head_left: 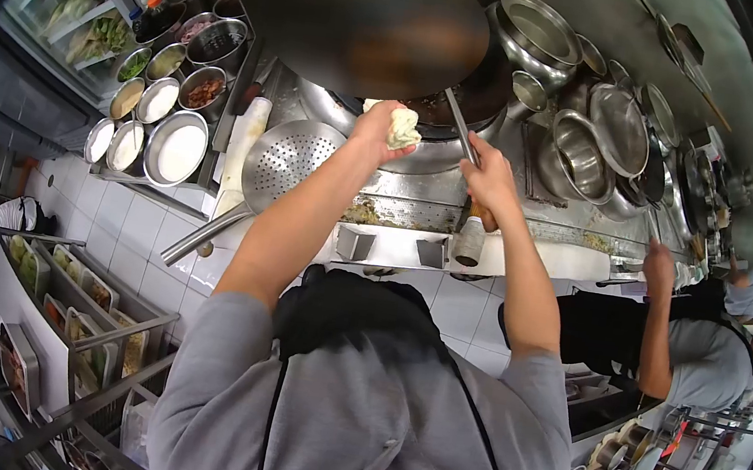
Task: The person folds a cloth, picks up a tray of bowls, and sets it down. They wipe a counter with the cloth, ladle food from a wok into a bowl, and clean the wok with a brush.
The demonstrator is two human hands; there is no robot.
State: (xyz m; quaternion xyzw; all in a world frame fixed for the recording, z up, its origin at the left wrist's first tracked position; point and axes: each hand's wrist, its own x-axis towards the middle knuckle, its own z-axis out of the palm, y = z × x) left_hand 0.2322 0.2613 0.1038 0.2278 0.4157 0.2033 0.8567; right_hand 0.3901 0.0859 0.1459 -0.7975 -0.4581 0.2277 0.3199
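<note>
A crumpled pale cloth (403, 129) is in my left hand (378, 130), whose fingers are closed round it at the near rim of the wok. The wok (374, 23) is blurred and tilted up, with something orange-brown smeared by motion in it. My right hand (491, 176) grips the metal handle (459, 123) of a utensil; its far end is hidden behind the wok. Just below my right hand, a wooden-and-metal handle (471, 235) lies over the counter's front edge.
A perforated strainer (286, 166) lies left of the wok. Metal containers of ingredients (176, 148) stand further left. Bowls and strainers (617, 128) are stacked on the right. A co-worker (709, 356) stands at the right, another person (12, 218) is low at the left.
</note>
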